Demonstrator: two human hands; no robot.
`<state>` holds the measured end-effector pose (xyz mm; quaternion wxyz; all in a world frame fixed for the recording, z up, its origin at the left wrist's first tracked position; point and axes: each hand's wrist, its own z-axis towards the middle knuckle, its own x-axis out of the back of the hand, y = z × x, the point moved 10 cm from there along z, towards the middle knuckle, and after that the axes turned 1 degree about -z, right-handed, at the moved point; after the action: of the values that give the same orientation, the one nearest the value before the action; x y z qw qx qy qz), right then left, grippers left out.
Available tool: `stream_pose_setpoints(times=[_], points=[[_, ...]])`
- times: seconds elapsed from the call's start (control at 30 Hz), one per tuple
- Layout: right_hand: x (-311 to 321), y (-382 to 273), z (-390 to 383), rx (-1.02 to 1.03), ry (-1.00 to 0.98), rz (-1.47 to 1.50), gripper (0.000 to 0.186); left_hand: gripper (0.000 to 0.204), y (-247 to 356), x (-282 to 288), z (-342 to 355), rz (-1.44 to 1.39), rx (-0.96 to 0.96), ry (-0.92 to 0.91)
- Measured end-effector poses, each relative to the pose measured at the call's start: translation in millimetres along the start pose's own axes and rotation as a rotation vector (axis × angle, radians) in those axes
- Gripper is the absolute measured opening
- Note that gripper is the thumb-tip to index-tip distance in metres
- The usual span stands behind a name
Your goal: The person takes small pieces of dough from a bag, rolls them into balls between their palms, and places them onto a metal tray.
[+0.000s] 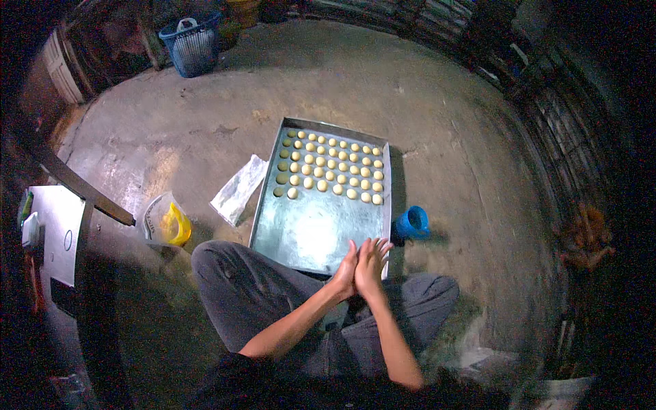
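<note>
My left hand [344, 275] and my right hand [370, 268] are pressed palm to palm over the near right corner of a metal tray [287, 236]. Their fingers reach forward, and whatever lies between the palms is hidden. Rows of small, pale, round dough balls [322, 185] fill the far part of the tray, with the near part bare and shiny. The tray rests on the floor in front of my crossed legs. Close to its right side is a blue plastic cup [413, 223], apart from my hands.
Left of the tray lies a crumpled whitish sheet [240, 189]. Beyond it stands a pale container with a yellow part [176, 224]. A blue basket [194, 53] is at the far left. A low table with a white top [58, 239] borders the left side.
</note>
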<state>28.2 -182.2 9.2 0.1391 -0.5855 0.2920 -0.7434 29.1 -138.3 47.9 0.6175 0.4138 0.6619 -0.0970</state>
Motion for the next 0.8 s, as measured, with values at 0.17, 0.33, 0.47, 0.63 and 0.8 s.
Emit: stream_pose_setpoints(times=[0.17, 0.33, 0.47, 0.63, 0.8], points=[[19.6, -113.4, -43.5, 0.312, -0.153, 0.072, 0.07, 0.083, 23.5, 46.9, 4.0, -0.282, -0.114, -0.02], [43.8, -43.0, 7.0, -0.294, -0.165, -0.019, 0.073, 0.088, -5.2, -5.3, -12.9, 0.072, 0.035, -0.005], [36.0, -145.3, -64.8, 0.442, -0.262, -0.031, 0.07, 0.088, -4.6, 21.9, -10.5, -0.046, -0.126, -0.27], [69.5, -33.4, -14.2, -0.103, 0.041, 0.23, 0.069, 0.084, -16.5, -23.7, -20.4, 0.035, 0.059, -0.015], [49.1, -101.2, -40.0, 0.121, -0.132, -0.069, 0.07, 0.078, -16.0, 25.8, -13.0, -0.192, 0.015, -0.202]])
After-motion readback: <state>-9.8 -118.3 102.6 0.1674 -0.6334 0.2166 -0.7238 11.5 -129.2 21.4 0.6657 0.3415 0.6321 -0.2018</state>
